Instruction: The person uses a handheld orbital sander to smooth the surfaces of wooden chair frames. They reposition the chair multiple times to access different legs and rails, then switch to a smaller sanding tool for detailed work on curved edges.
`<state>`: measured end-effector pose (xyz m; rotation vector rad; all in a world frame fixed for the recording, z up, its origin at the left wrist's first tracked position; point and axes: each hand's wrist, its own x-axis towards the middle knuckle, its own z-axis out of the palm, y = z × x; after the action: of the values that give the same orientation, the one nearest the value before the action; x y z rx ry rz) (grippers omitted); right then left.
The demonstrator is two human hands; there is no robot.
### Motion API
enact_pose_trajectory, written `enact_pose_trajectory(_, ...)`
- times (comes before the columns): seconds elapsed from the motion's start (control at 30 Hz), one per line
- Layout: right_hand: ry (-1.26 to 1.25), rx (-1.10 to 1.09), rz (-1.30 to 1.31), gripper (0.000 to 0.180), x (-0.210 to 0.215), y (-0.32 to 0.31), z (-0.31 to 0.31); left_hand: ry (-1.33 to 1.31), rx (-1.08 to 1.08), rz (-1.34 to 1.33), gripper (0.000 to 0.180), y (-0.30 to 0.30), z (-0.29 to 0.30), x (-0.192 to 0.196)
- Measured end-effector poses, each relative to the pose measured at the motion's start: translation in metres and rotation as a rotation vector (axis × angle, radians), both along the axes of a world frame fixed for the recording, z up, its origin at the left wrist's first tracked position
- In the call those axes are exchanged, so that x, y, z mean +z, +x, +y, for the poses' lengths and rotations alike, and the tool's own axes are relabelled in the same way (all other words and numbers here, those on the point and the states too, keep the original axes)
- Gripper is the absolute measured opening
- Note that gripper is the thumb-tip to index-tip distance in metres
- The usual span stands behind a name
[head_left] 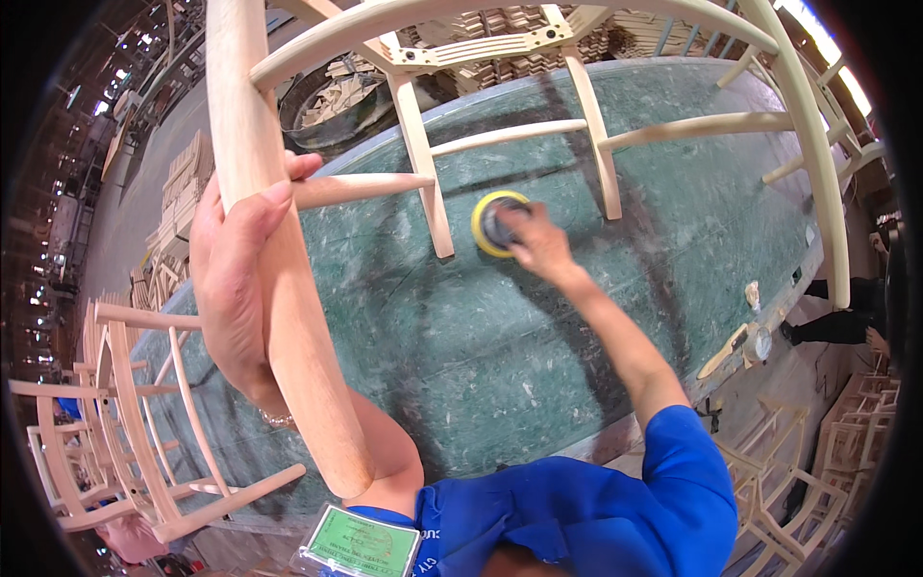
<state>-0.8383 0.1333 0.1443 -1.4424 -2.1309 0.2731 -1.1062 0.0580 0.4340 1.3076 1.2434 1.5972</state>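
A pale, bare wooden chair frame (310, 375) is tilted over the green worktable, its thick near leg rising close in front of me. My left hand (231, 279) is wrapped round this leg, just where a thin rung joins it. In my right hand (546, 242) is a round sanding pad (486, 231), dark on top with a yellow rim. The hand and pad are slightly blurred. The pad is between the frame's two far legs and me, apart from the wood as far as I can see; whether it touches the tabletop, I cannot tell.
More wooden chair frames (125, 423) stand at the left, others (788, 481) at the lower right. A dark tub (336, 120) with wood pieces lies beyond the green table (481, 375). On the table's right edge is a flat wooden piece (723, 352). Another person's dark-clothed leg (841, 337) shows at far right.
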Motion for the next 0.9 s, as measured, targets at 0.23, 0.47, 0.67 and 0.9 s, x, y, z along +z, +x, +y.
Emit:
enact_pose_trajectory(0.23,0.125,0.065,0.201,0.08,-0.019,-0.097,0.026,0.003,-0.035,0.004,0.038,-0.001,0.001,0.003)
enact_pose_trajectory(0.47,0.054,0.056,0.117,0.084,-0.031,-0.089,0.029,0.026,0.038,-0.028,0.04,0.003,0.001,-0.002)
enact_pose_trajectory(0.67,0.103,-0.106,0.129,0.08,-0.028,-0.072,0.041,0.011,0.07,-0.019,0.045,0.007,-0.005,0.004)
enact_pose_trajectory(0.9,0.343,-0.127,0.2,0.078,-0.004,-0.066,0.071,0.026,0.1,-0.033,0.047,0.009,-0.008,-0.001)
